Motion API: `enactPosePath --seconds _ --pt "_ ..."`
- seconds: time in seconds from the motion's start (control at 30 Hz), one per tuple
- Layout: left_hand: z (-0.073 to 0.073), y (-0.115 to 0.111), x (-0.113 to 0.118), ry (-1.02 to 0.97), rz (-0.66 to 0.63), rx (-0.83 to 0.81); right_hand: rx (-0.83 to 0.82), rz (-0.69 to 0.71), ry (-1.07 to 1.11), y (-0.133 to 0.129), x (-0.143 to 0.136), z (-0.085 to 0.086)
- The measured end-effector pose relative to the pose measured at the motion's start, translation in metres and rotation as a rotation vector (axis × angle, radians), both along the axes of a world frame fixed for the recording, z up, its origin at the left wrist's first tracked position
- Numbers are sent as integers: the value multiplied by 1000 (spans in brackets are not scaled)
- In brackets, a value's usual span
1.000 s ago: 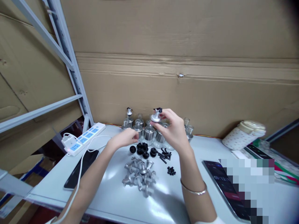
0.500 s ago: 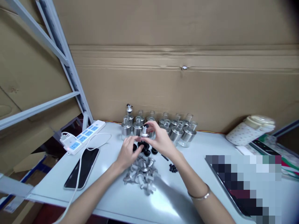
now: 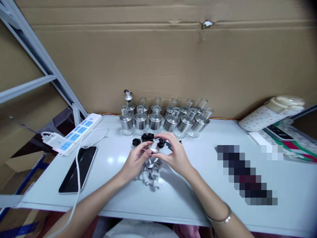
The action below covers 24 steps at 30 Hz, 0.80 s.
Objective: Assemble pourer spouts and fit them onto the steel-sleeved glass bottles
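Head view — left hand (image 3: 134, 161) partly hides silver parts (image 3: 145, 176), bottles (image 3: 170, 123) behind.

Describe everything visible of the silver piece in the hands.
The silver piece has a smooth, shiny, metal-looking surface, with a narrower upper part above a wide, round base. It is roughly upright, base down, above the table near the pile of silver parts. The left hand and right hand hold it from either side with their fingers, hiding some edges. Finer detail is blurred.
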State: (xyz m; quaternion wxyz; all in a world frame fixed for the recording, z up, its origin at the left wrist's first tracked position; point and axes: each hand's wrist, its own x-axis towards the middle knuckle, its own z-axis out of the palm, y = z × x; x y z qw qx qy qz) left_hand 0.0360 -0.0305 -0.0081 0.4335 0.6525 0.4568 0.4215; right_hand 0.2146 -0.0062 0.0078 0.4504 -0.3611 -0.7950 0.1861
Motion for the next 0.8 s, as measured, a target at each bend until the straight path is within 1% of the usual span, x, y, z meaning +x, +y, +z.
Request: enactPosePath --seconds 0.07,0.13,0.2,0.3,0.4,0.53,0.67,0.73,0.8 --pt "-4 -1 2 -110 65 -89 82 26 -94 -1 1 -1" --pt "-7 0 2 -171 100 -110 116 49 -173 -2 2 -1" --pt "-9 0 1 -190 116 -77 120 64 -215 -5 3 2" --pt "-9 1 -2 -157 111 32 127 73 -236 -9 3 7" --pt "-7 1 -7 -56 74 155 161 62 -236 -10 3 9" --pt "-6 -1 -9 152 20 308 228 3 -216 -8 0 4" --pt "-6 -5 -4 382 -110 425 380 -69 -242 -8 -5 -3" --pt "-7 -8 -2 472 -167 497 387 -94 -215 -9 -7 -3" --pt "-6 -9 -3 521 -168 575 333 -120 -154 -9 -6 0"
